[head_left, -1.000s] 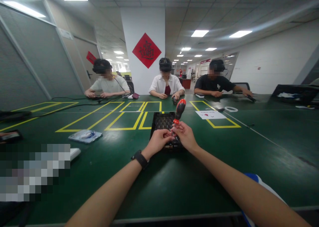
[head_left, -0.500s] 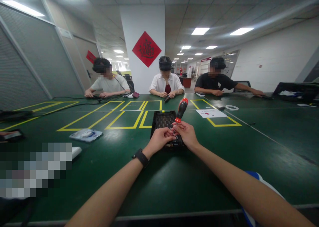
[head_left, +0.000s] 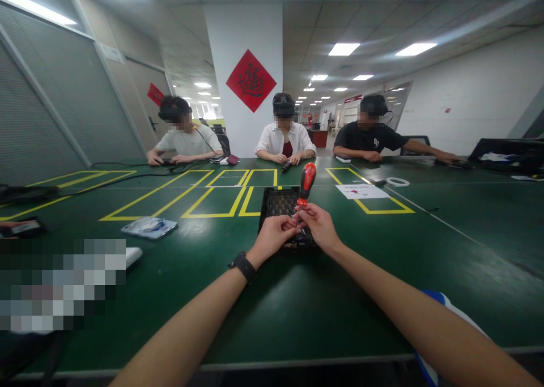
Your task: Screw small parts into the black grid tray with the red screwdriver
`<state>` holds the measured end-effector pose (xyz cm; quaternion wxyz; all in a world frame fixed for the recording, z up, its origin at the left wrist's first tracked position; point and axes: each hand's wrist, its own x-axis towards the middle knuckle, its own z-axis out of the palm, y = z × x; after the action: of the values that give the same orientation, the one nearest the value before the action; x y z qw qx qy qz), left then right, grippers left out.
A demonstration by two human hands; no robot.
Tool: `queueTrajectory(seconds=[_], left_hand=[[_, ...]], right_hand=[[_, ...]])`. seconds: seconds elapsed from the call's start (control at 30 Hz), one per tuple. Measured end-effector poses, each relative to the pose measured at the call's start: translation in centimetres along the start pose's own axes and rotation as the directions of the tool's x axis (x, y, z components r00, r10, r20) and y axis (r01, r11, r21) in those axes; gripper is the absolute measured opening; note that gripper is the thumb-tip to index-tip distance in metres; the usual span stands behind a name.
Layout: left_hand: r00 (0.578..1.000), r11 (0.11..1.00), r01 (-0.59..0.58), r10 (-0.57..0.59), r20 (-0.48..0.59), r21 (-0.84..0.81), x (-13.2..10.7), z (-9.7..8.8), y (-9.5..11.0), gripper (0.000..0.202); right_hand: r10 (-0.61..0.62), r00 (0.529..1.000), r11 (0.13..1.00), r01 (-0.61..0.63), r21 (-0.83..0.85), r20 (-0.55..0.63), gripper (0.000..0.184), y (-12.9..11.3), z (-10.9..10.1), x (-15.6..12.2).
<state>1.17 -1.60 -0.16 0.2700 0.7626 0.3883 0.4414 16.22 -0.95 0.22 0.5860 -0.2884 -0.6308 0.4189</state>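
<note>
A screwdriver (head_left: 306, 183) with a red and black handle stands almost upright, handle at the top. My right hand (head_left: 321, 225) is closed on its shaft just below the handle, thumb and fingers pinched together. Close against it, my left hand (head_left: 274, 234) is closed in a pinch at the lower end of the shaft; what lies between its fingertips is too small to make out. Both hands are over a black box-like tray (head_left: 278, 197) with a patterned inside, which sits on the green table (head_left: 238, 319). The hands hide its near part and the screwdriver's tip.
Yellow tape outlines mark the tabletop. To the left lies a clear plastic packet (head_left: 149, 227); a paper sheet (head_left: 361, 191) and white ring (head_left: 398, 181) lie at the right. Three people in headsets sit across the table. A blue-and-white item (head_left: 433, 299) is partly under my right forearm.
The screwdriver's handle has tipped slightly left and is more upright. Both hands keep nearly the same place over the black tray. The whole view has shifted a little.
</note>
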Motion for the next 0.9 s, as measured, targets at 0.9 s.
queueTrajectory(seconds=[0.9], left_hand=[[0.998,0.991,-0.040,0.035,0.044,0.127,-0.06,-0.01,-0.21,0.020]], right_hand=[[0.050,0.999,0.995,-0.049,0.090,-0.003,0.025,-0.02,-0.07,-0.17]])
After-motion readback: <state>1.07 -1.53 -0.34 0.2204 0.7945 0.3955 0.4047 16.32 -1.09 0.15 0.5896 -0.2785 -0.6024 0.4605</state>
